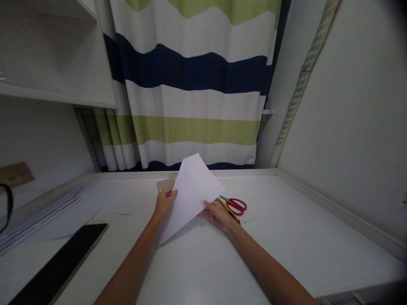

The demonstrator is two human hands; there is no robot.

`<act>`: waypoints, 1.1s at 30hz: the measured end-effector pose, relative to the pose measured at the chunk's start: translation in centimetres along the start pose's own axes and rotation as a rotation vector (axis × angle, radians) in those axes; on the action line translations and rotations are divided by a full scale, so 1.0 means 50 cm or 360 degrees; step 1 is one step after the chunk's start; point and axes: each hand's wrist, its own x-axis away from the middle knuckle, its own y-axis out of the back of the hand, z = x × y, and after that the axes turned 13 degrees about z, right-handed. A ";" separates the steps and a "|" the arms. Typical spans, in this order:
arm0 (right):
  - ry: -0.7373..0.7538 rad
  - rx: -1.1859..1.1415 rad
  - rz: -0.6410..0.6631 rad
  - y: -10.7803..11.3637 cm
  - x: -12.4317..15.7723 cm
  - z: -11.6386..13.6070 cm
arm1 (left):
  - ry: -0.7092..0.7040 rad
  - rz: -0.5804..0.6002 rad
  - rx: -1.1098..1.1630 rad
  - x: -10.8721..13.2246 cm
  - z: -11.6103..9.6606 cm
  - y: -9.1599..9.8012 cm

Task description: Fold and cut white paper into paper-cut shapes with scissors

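Note:
A white sheet of paper (pixel 193 186) is held up at a tilt above the white desk, one corner cut off at the top. My left hand (pixel 165 201) grips its left edge, thumb on the near face. On the lower right edge, my right hand (pixel 218 214) pinches the sheet between thumb and fingers. Just beyond the right hand lie red-handled scissors (pixel 237 206), their blades partly hidden. A yellow and black tool, perhaps a utility knife (pixel 229 209), lies beside them, partly covered by the right hand.
A long black flat object with a pale edge (pixel 63 262) lies at the left front. Behind it are stacked paper sheets (pixel 60 216). A small beige piece (pixel 165 184) sits beyond my left hand. Paper scraps (pixel 123 213) lie nearby. A striped curtain (pixel 197 101) hangs behind the desk (pixel 286 237).

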 end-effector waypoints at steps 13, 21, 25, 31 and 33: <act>-0.0003 0.0021 -0.0331 0.022 -0.006 0.004 | 0.0474 0.0946 0.0514 0.037 0.029 -0.037; 0.0089 0.0094 -0.0383 0.035 -0.007 0.013 | 0.0472 0.1226 0.0472 0.050 0.023 -0.036; -0.0001 0.0185 -0.0197 0.020 0.001 0.009 | 0.0313 0.1141 0.0288 0.054 0.014 -0.047; -0.0041 0.0314 -0.0140 0.023 0.004 0.007 | 0.0362 0.1226 0.0277 0.056 0.014 -0.047; -0.0015 0.0329 -0.0198 0.033 0.003 0.009 | 0.0406 0.1282 0.0273 0.054 0.017 -0.044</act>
